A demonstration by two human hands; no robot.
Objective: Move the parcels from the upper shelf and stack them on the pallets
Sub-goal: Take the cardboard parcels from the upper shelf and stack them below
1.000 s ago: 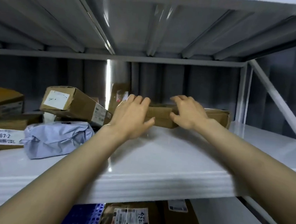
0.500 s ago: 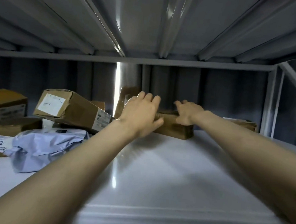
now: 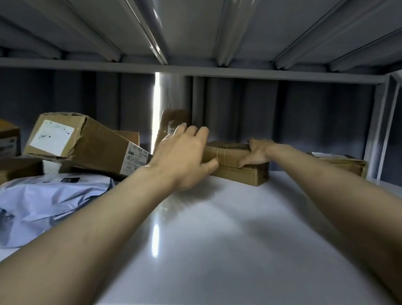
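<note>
A flat brown cardboard parcel (image 3: 237,165) lies deep on the white upper shelf (image 3: 225,237). My right hand (image 3: 257,154) grips its right top, fingers curled over the far edge and thumb on the front face. My left hand (image 3: 183,156) reaches to the parcel's left end, thumb touching the front face, fingers extended over its top corner. Both forearms stretch across the shelf.
A tilted box with a white label (image 3: 84,141) rests on other boxes at the left, over a pale blue poly mailer (image 3: 37,202). Another flat box (image 3: 344,162) lies at the back right beside the rack's upright (image 3: 372,131). A thin box (image 3: 173,122) leans behind my left hand.
The view has moved closer in over the shelf and both arms reach deeper. My right hand has settled onto the parcel's top and my left hand has closed in on its left end.
</note>
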